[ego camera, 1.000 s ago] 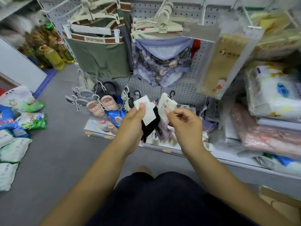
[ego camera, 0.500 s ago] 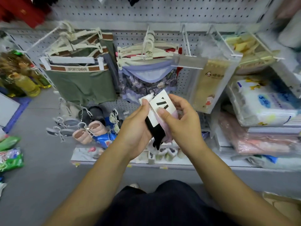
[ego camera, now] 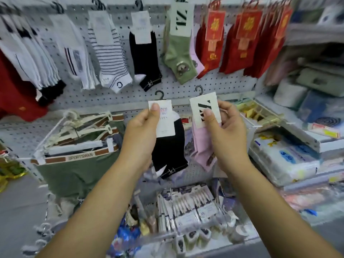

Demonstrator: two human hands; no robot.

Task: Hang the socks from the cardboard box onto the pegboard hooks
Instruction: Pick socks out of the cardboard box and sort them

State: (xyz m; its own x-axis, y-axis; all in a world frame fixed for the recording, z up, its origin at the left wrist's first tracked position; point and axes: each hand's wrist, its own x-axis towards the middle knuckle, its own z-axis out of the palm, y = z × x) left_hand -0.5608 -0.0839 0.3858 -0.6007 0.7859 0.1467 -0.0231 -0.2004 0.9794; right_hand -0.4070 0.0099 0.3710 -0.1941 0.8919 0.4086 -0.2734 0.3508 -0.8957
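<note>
- The black sock [ego camera: 168, 146] is in front of the lower rows of the pegboard [ego camera: 176, 90], its card pinched by the fingers [ego camera: 154, 108] of the left hand [ego camera: 141, 133]. The right hand [ego camera: 227, 131] pinches the pink sock [ego camera: 202, 146] likewise.
- I'd hang one first: raise its plastic hook [ego camera: 159, 94] to the matching hung black sock [ego camera: 145, 56] higher on the pegboard, card upright.

Black sock [ego camera: 169, 151], white card and hook on top, upright just beside pink sock [ego camera: 202, 146] with lettered card; both before pegboard [ego camera: 178, 90].
</note>
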